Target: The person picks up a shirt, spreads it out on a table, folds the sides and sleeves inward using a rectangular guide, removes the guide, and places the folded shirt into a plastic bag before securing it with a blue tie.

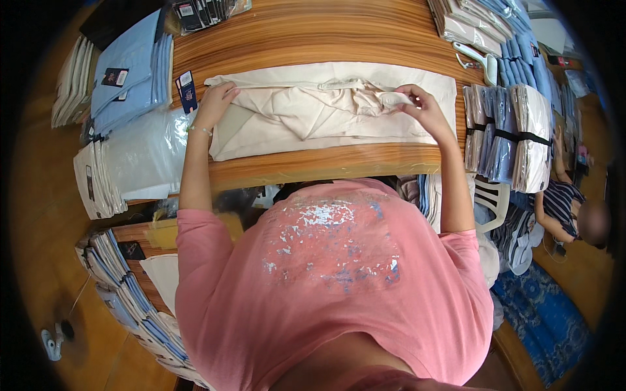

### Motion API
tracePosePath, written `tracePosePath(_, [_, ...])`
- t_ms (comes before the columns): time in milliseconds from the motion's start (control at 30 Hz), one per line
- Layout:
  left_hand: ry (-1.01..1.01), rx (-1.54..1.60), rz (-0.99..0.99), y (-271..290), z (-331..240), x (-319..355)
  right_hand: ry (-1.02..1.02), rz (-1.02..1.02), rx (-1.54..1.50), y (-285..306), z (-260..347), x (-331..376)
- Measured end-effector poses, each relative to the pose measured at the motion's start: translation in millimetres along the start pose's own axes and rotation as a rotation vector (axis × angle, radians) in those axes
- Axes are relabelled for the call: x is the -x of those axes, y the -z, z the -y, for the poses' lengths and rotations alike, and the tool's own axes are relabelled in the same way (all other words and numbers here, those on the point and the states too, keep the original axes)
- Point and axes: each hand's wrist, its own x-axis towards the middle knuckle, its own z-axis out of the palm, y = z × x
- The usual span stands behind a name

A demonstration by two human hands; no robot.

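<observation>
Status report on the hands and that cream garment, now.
Left hand flat on cream garment's left edge. Right hand pinching a fold near its collar. Garment spread on wooden table; bundled shirt stacks alongside, clear.

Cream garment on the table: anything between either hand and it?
Nothing visible. The left hand rests on the cream garment at its left end; the right hand pinches a fold near its right end. Both touch it directly.
</observation>
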Motion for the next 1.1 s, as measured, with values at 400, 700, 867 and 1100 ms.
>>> tracePosePath(400, [-0.037, -0.645, -0.442, -17.5, -72.4, 5.5, 0.069, -0.525, 0.335, 11.2, -61.4, -28.3])
tracePosePath(700, [-0.469, -0.211, -0.177, -180.9, -235.2, -28.1, -0.408, -0.727, 0.826, 82.9, -115.4, 14.9])
tracePosePath(867, [-0.375, -0.210, -0.130, -199.3, -236.0, -29.3, -0.380, -0.430, 0.298, 106.0, -123.2, 14.6])
tracePosePath(1100, [-0.364, -0.301, -0.137, -187.5, -261.0, -25.2, -0.245, -0.140, -0.201, 112.3, -103.3, 25.1])
